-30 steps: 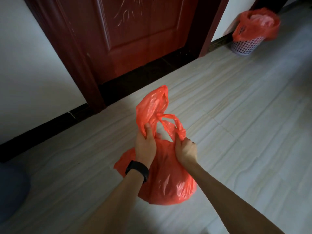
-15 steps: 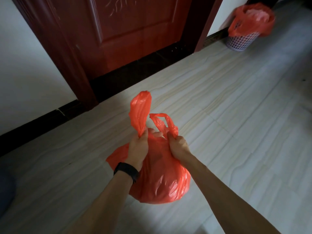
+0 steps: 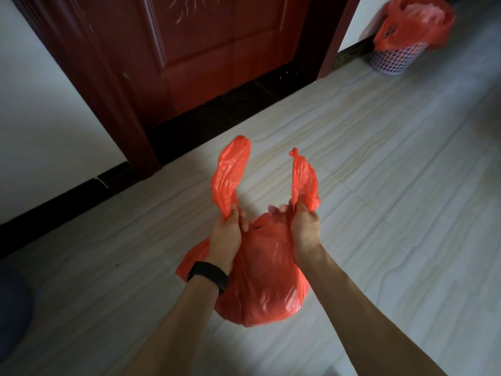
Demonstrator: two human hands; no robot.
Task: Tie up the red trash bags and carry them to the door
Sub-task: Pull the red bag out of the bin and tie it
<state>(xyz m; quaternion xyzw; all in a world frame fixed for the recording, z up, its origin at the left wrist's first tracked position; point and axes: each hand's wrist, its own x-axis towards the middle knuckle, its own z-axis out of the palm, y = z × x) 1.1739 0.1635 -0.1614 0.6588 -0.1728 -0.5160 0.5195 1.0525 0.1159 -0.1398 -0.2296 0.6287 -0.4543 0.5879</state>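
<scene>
Right, I have the red trash bag (image 3: 263, 280) by its two ears, and the step in hand, as I judge it, is the knot. My left hand (image 3: 225, 240) grips the left ear (image 3: 230, 175) low down, its fingers (image 3: 235, 213) curled round the plastic, and my right hand (image 3: 305, 232) pinches the right ear (image 3: 303, 177) the same way. Both ears stand up beyond the fingers, well apart at their tips. The body of the bag hangs directly beneath the fingers, between my two wrists, over the floor (image 3: 393, 185); whether it touches the floor I cannot tell. To tie well I would cross one ear over the other close above the bag's mouth, tuck it under and pull both outward evenly, gripping near the roots so the thin film does not stretch or tear. The door (image 3: 217, 50) lies ahead of the fingers and to their left, near. A second red bag (image 3: 414, 25) sits in a basket (image 3: 393, 59) far beyond the right fingers, untied by the look of it.
</scene>
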